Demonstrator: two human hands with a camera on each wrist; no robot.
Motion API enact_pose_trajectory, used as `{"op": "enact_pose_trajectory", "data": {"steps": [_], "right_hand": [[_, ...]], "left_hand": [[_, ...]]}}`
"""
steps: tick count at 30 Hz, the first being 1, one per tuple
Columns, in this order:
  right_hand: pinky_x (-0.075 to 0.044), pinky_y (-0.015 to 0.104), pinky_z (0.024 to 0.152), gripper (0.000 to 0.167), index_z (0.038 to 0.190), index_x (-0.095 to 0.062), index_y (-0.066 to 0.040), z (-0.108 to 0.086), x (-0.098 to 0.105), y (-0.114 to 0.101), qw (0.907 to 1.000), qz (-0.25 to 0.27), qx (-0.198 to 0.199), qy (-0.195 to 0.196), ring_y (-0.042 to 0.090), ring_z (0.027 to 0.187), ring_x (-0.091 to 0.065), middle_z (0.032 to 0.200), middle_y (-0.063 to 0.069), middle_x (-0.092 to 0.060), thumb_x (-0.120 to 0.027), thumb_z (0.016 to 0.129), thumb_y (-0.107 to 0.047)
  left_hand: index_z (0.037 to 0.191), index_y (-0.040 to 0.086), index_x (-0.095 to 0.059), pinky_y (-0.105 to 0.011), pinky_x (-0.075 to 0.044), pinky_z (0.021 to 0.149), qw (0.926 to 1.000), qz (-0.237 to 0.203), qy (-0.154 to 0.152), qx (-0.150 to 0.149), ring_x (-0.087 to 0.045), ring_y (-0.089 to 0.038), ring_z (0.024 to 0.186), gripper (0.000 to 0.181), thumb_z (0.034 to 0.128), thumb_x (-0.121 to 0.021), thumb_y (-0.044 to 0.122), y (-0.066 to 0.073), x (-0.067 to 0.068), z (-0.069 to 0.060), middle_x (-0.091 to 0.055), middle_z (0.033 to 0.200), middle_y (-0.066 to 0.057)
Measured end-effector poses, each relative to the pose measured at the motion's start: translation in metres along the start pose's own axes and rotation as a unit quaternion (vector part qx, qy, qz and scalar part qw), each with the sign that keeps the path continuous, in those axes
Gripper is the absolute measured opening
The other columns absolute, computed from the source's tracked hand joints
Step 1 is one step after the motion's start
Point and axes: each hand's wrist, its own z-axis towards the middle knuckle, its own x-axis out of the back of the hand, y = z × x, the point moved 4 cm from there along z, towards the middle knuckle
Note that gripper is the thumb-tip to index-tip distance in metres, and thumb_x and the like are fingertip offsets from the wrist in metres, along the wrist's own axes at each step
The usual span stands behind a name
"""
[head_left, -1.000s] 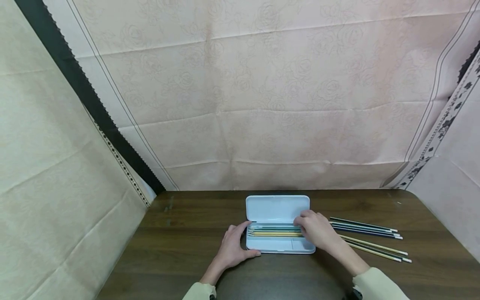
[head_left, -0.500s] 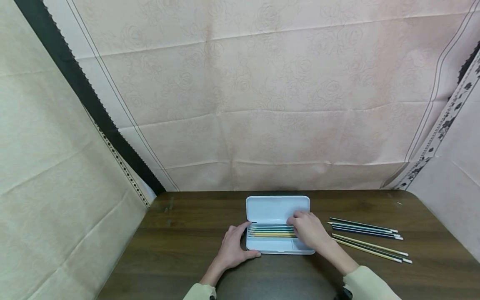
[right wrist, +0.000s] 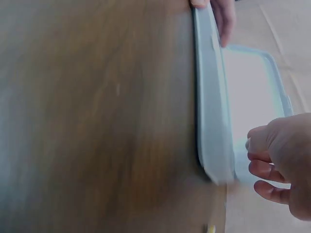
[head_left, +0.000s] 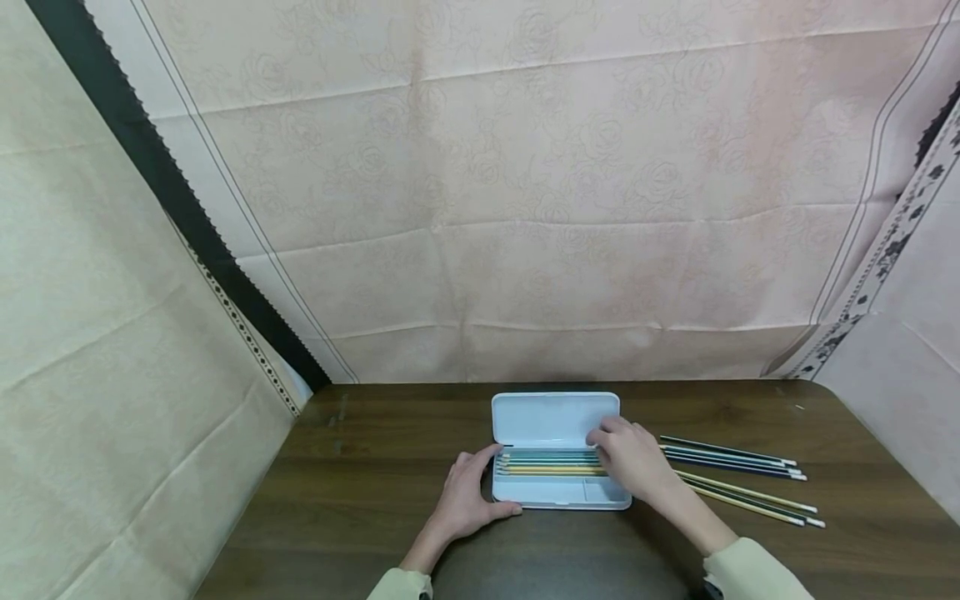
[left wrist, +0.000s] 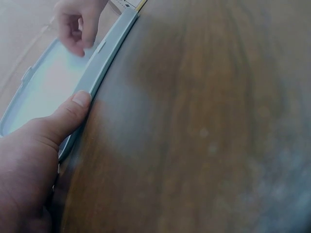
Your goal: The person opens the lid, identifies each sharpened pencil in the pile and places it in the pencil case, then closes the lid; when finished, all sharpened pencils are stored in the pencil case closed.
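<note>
A pale blue pencil case [head_left: 540,498] lies with its lid [head_left: 555,417] raised at the back. Several pencils [head_left: 543,470] in teal, yellow and other colours lie side by side inside it. My left hand [head_left: 467,493] grips the case's left end, its thumb [left wrist: 73,109] on the front edge and its fingers at the back left corner. Over the case's right end is my right hand [head_left: 632,457], covering the pencils' right ends. Its fingers [right wrist: 272,170] are loosely curled, and I see nothing between them in the right wrist view.
Right of the case, two groups of loose pencils lie on the brown wooden table [head_left: 360,492]: dark and blue pencils [head_left: 731,458] behind, yellow and dark green pencils [head_left: 750,497] in front. A patterned cloth [head_left: 562,208] hangs behind the table, with more cloth at both sides.
My right hand moved left over the pencils in the case, then back right to its end. My left hand stays on the case.
</note>
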Motion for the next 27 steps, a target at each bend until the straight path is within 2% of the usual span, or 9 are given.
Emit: {"op": "enact_pose_trajectory", "data": {"steps": [7, 12, 18, 27], "right_hand": [[-0.049, 0.033, 0.058, 0.020, 0.089, -0.076, -0.009, -0.025, 0.032, 0.036, 0.9991, 0.013, -0.034, 0.020, 0.011, 0.067, -0.053, 0.080, -0.002, -0.061, -0.083, 0.074, 0.001], [-0.046, 0.034, 0.055, 0.021, 0.088, -0.074, -0.010, -0.050, 0.052, 0.069, 0.9976, 0.017, -0.052, 0.041, 0.007, 0.065, -0.049, 0.081, -0.007, -0.059, -0.080, 0.073, 0.004], [-0.042, 0.033, 0.052, 0.022, 0.087, -0.074, -0.011, -0.081, 0.066, 0.103, 0.9965, 0.004, -0.072, 0.040, 0.004, 0.063, -0.048, 0.079, -0.007, -0.060, -0.080, 0.073, 0.005], [-0.042, 0.034, 0.051, 0.023, 0.084, -0.073, -0.015, -0.109, 0.074, 0.132, 0.9948, -0.013, -0.099, 0.020, 0.001, 0.062, -0.048, 0.076, -0.011, -0.059, -0.078, 0.074, 0.005]], "left_hand": [[0.147, 0.019, -0.048, -0.040, -0.040, 0.085, 1.0000, -0.002, 0.002, -0.002, -0.044, -0.018, 0.104, 0.094, 0.0705, -0.085, 0.059, 0.000, 0.001, 0.000, -0.057, 0.133, 0.000], [0.147, 0.019, -0.048, -0.039, -0.040, 0.084, 1.0000, -0.001, 0.003, -0.007, -0.044, -0.017, 0.103, 0.094, 0.0705, -0.085, 0.060, 0.000, -0.001, 0.000, -0.057, 0.134, 0.000], [0.147, 0.018, -0.049, -0.039, -0.040, 0.084, 1.0000, 0.001, 0.004, -0.005, -0.044, -0.017, 0.103, 0.095, 0.0701, -0.085, 0.060, 0.001, 0.000, -0.001, -0.057, 0.134, 0.000], [0.147, 0.018, -0.048, -0.040, -0.040, 0.085, 1.0000, -0.001, 0.003, -0.003, -0.044, -0.019, 0.105, 0.094, 0.0706, -0.085, 0.059, 0.002, 0.000, -0.001, -0.057, 0.134, 0.000]]}}
